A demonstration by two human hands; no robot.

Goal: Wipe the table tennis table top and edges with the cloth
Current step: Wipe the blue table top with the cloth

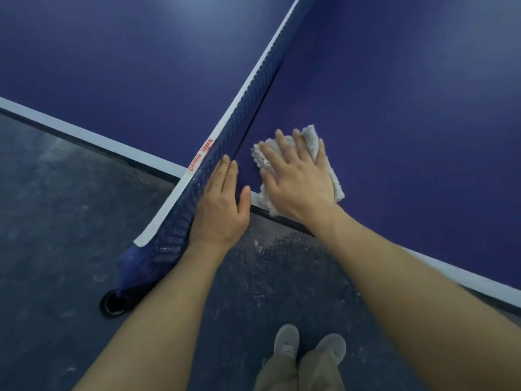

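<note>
A person stood at the side of a blue table tennis tabletop (394,94), seen from a camera on their head looking down at both bare arms. The right hand (298,176) lay flat on a pale, nubbly cloth (311,138), fingers straight and spread, pressing it onto the blue surface just beside the net. The near corner of the cloth reached the white line at the table's edge (451,275) and hung slightly over it. That hand's grip was open: the palm pushed down and no finger curled round the fabric.

The left hand (222,204) rested against the dark blue net (253,88), fingers straight and close together along the mesh, thumb held apart toward the cloth. Its grip was open too, touching the net without pinching it. The two hands lay near each other, with a narrow strip of blue surface between them.

The net had a white top band with red lettering (201,155) that was too blurred to read. Its end stuck out past the table's edge to a blue post (127,269). Below lay a dark, scuffed floor (56,221), where the person's grey shoes (286,341) and tan trouser legs (293,373) showed.
</note>
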